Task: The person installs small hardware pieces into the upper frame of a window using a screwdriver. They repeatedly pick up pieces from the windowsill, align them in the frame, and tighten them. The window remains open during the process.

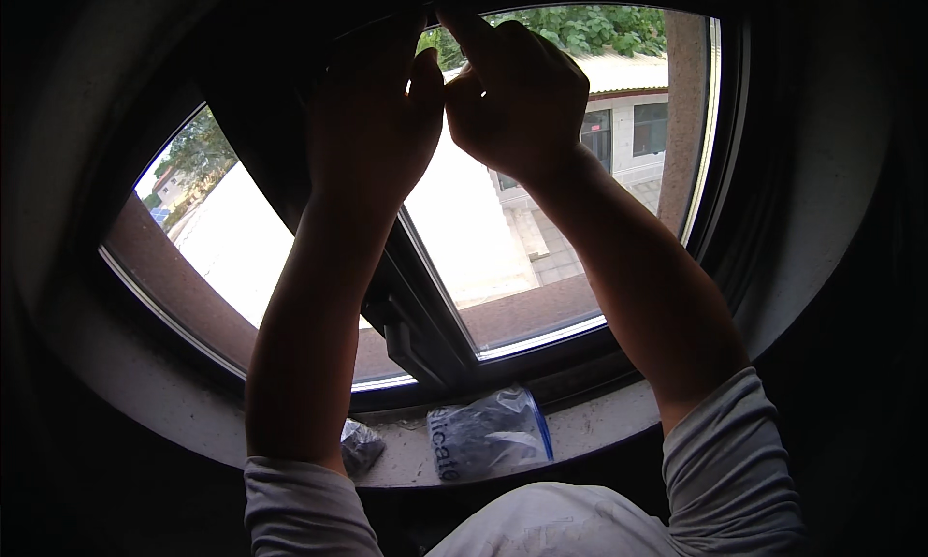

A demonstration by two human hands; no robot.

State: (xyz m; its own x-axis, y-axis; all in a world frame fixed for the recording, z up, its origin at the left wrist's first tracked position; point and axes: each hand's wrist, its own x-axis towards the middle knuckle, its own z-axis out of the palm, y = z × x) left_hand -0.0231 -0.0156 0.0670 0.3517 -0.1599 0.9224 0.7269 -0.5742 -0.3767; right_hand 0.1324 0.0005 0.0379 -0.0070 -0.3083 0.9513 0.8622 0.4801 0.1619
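Observation:
Both my arms reach up to the top of a dark-framed window (425, 325). My left hand (372, 122) presses against the upper part of the dark centre post, fingers curled onto the frame. My right hand (517, 93) is right beside it, thumb touching my left thumb, its fingers pinched at the top edge of the right pane. What the fingers grip is in shadow and I cannot make it out. A window handle (406, 349) sits low on the centre post, below my left forearm.
On the pale stone sill (599, 426) lie a clear plastic bag (490, 431) with dark contents and a smaller dark bag (360, 446). Outside the panes are buildings, a light roof and green trees. Dark wall surrounds the window.

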